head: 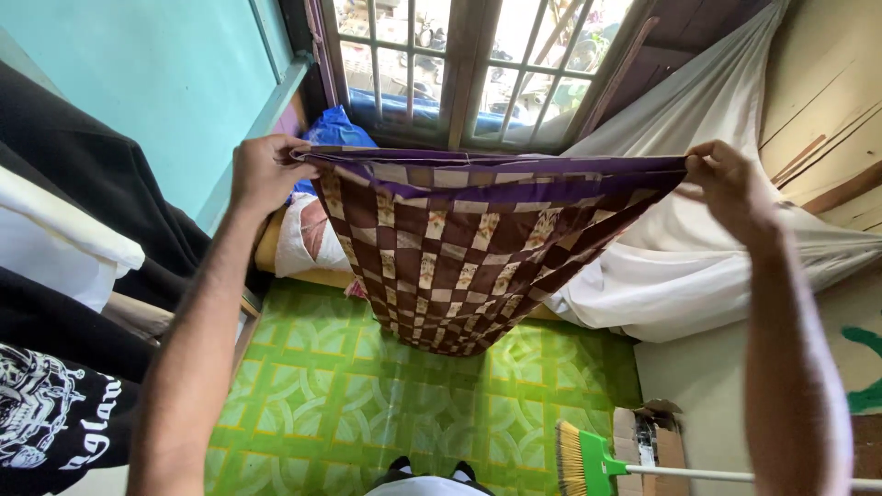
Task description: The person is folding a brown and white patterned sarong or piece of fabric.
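between both hands (266, 170) (taut), checked cloth (459, 257)

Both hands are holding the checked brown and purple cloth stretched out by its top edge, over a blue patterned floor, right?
Not quite. The head view shows the floor is green patterned, not blue. The rest holds: the left hand and the right hand each grip an end of the top edge of the checked brown and purple cloth, stretched out between them.
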